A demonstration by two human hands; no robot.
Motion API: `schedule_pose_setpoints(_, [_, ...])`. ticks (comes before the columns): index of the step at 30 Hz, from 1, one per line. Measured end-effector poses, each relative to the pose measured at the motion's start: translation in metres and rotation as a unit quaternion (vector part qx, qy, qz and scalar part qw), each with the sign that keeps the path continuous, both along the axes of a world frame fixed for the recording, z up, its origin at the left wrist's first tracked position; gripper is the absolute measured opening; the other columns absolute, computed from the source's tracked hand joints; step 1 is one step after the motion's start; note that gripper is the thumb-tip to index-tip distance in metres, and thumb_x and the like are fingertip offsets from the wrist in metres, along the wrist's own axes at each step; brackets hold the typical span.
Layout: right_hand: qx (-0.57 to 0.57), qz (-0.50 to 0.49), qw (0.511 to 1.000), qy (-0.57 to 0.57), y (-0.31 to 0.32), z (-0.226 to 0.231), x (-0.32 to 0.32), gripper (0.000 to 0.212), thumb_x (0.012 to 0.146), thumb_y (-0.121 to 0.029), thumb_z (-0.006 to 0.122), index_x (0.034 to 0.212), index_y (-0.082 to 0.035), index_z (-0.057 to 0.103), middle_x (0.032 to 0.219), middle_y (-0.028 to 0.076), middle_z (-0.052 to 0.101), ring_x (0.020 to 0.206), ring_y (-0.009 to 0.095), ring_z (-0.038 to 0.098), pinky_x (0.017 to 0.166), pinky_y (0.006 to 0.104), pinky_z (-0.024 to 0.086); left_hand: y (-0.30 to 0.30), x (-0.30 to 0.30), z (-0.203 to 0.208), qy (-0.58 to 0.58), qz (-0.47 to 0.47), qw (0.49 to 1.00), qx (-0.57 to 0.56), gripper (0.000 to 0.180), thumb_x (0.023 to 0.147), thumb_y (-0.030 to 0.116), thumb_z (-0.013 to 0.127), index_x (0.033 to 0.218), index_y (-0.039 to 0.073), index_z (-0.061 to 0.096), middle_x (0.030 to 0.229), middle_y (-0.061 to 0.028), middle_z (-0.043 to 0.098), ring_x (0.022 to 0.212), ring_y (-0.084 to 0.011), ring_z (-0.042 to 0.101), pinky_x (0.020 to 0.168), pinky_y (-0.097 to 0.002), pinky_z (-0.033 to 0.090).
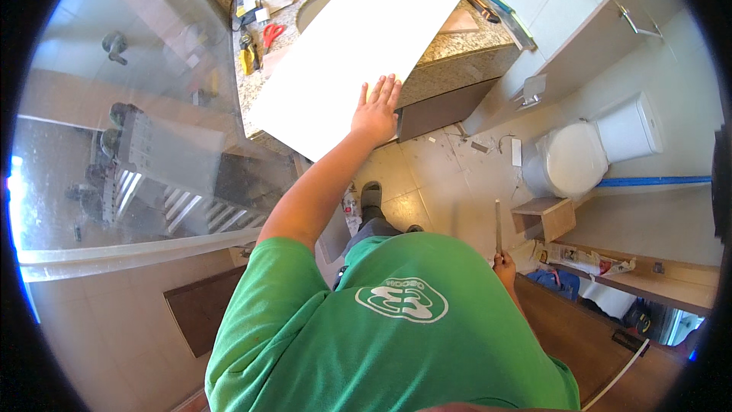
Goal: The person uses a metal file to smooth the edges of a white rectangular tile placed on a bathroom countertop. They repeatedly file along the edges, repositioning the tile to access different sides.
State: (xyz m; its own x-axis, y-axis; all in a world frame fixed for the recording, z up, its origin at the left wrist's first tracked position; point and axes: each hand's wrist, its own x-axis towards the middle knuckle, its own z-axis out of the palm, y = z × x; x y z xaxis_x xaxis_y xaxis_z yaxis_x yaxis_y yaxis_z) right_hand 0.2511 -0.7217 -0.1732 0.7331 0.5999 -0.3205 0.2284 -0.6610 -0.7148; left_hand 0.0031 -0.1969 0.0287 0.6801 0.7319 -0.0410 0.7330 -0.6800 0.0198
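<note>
My left hand lies flat with its fingers spread on a large white rectangular board. The board rests slantwise across the granite countertop and covers part of the round sink. Low at my right side, my right hand is closed around the lower end of a thin, straight brownish strip that points upward. Too little of the strip shows to tell its kind. Left of the board are red-handled scissors and a yellow-and-black hand tool.
A glass shower panel stands at the left. On the right are a white toilet, a small open wooden box and a wall cabinet door. Scraps litter the tiled floor. More tools lie at the counter's back right.
</note>
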Motion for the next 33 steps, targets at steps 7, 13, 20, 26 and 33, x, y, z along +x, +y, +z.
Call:
schedule_pose_setpoints(7, [0.001,-0.004,0.999,0.045,0.028,0.021,0.001,0.029,0.088,-0.006,0.068,0.116,0.001,0.066,0.071,0.005,0.059,0.061,0.015,0.059,0.058,0.0317,0.047,-0.042,-0.044,-0.010,0.019,0.010,1.000,0.008,0.079,0.101,0.026,0.052,0.167,0.009,0.011,0.174,-0.0086,0.012,0.161,-0.0248,0.010,0.131,-0.0495,0.009])
schedule_pose_setpoints(13, [0.018,-0.075,0.978,0.195,0.069,0.041,-0.001,0.025,0.091,-0.004,0.064,0.116,-0.001,0.065,0.070,0.005,0.058,0.052,0.016,0.054,0.048,0.0320,0.045,-0.122,-0.116,-0.014,-0.013,0.062,0.998,-0.031,0.080,0.097,0.026,0.055,0.166,0.008,0.018,0.173,-0.0104,0.017,0.161,-0.0261,0.012,0.130,-0.0506,0.009])
schedule_pose_setpoints(20, [0.097,-0.088,0.888,0.440,0.122,0.097,0.003,0.024,0.102,-0.019,0.062,0.122,-0.005,0.061,0.069,0.005,0.056,0.049,0.019,0.056,0.044,0.0329,0.047,-0.195,-0.147,0.002,-0.087,0.071,0.993,-0.039,0.072,0.093,0.027,0.068,0.157,0.004,0.041,0.170,-0.0178,0.024,0.159,-0.0367,0.017,0.127,-0.0592,0.011])
schedule_pose_setpoints(26, [0.138,0.040,0.878,0.456,0.165,0.201,0.002,0.027,0.107,-0.033,0.058,0.107,-0.006,0.060,0.069,0.001,0.055,0.052,0.015,0.056,0.047,0.0300,0.047,-0.172,-0.083,0.005,-0.202,-0.076,0.975,-0.048,0.020,0.096,0.021,0.068,0.097,0.002,0.073,0.136,-0.0148,0.065,0.142,-0.0372,0.046,0.120,-0.0542,0.033])
schedule_pose_setpoints(33, [0.108,0.111,0.894,0.420,0.182,0.249,-0.010,0.013,0.094,-0.016,0.069,0.102,-0.009,0.061,0.071,-0.001,0.056,0.055,0.011,0.056,0.050,0.0259,0.045,-0.169,0.039,0.040,-0.238,-0.301,0.921,-0.061,0.073,0.082,0.002,0.065,0.151,0.007,0.043,0.165,-0.0169,0.034,0.151,-0.0367,0.036,0.124,-0.0521,0.031])
